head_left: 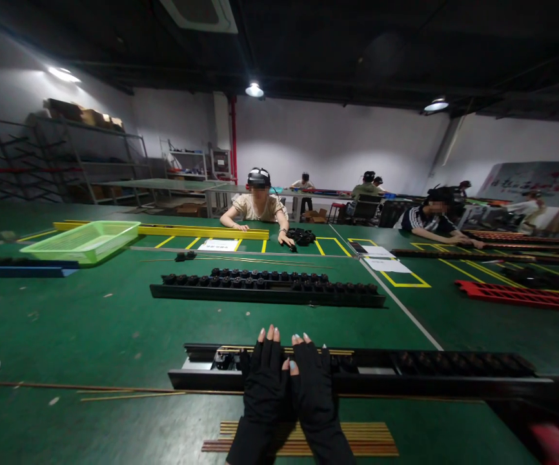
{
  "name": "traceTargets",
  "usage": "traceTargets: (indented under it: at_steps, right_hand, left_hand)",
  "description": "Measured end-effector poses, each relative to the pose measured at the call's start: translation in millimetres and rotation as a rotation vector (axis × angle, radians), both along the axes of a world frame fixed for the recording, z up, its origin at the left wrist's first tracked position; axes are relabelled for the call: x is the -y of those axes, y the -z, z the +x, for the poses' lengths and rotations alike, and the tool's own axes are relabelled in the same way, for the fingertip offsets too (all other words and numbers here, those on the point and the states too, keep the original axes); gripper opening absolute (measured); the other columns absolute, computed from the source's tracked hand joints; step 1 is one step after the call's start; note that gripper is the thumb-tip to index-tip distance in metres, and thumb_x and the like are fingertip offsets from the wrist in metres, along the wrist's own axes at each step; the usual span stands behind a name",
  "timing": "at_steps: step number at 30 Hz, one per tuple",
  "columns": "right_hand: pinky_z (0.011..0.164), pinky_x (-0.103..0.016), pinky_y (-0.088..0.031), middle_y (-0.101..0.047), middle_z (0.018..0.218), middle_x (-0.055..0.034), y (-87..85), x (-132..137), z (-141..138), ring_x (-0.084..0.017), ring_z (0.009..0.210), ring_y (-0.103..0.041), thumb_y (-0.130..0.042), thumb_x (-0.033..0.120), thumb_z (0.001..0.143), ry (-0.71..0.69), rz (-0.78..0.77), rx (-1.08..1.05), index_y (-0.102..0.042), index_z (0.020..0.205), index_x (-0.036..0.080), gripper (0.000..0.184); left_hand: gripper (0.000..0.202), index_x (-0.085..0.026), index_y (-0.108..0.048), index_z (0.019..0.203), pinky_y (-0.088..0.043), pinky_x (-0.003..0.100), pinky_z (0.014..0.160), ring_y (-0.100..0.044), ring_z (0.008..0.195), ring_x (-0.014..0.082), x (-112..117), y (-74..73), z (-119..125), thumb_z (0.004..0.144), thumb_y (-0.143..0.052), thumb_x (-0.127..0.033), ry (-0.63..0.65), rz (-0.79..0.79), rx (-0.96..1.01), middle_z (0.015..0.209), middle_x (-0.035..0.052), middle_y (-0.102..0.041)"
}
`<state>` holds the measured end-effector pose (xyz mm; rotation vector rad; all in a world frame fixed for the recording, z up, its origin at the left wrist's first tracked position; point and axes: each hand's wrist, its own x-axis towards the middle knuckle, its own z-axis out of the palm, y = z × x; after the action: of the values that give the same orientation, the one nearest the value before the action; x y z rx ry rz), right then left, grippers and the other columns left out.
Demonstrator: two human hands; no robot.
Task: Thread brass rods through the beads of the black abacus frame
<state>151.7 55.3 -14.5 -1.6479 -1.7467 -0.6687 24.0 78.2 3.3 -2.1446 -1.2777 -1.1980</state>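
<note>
My left hand (266,374) and right hand (312,378) side by side, fingers flat and together, atop the black rail (381,371) at lower centre.

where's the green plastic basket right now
In the head view the green plastic basket sits far left on the green table, beside the long yellow rail and well beyond the gloved left hand.

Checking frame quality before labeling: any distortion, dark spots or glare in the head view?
Head view: strong wide-angle bend, table edges and ceiling curve; ceiling lamps blow out; ceiling nearly black; both hands in black gloves merge with the dark tray, fingertips clear; far people soft, faces blurred.
</note>
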Motion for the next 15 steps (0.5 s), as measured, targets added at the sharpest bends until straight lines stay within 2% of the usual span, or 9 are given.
traceTargets:
  at_steps: [3,6,15]
  right_hand:
    - [0.12,-0.04,-0.01,-0.07,0.123,-0.0041,-2.9,0.0,-5.1,-0.021,0.12,-0.059,-0.036,0.025,0.097,-0.017,0.15,-0.039,-0.065,0.121,0.017,0.039]
    - [0.118,-0.039,-0.016,-0.07,0.121,-0.0043,-8.1,0.6,-10.1,-0.021,0.118,-0.06,-0.037,0.024,0.096,-0.04,0.214,-0.1,-0.065,0.12,0.016,0.038]
    - [0.115,-0.04,-0.02,-0.072,0.118,-0.0042,-12.9,1.5,-10.6,-0.023,0.116,-0.06,-0.037,0.024,0.097,-0.067,0.243,-0.12,-0.065,0.12,0.016,0.037]
  left_hand:
    - [0.057,-0.014,-0.035,0.148,-0.016,0.045,0.116,-0.05,0.128,0.024,-2.6,2.0,-4.2,0.092,-0.043,-0.02,0.002,0.06,-0.048,0.134,0.011,-0.061]
    - [0.049,-0.015,-0.045,0.141,-0.01,0.045,0.118,-0.053,0.124,0.024,-4.2,7.1,-7.3,0.092,-0.044,-0.022,0.019,0.059,-0.093,0.131,0.0105,-0.063]
    - [0.049,-0.013,-0.048,0.139,-0.014,0.047,0.117,-0.05,0.128,0.0253,-1.0,7.4,-8.0,0.09,-0.046,-0.021,0.022,0.034,-0.097,0.135,0.0116,-0.06]
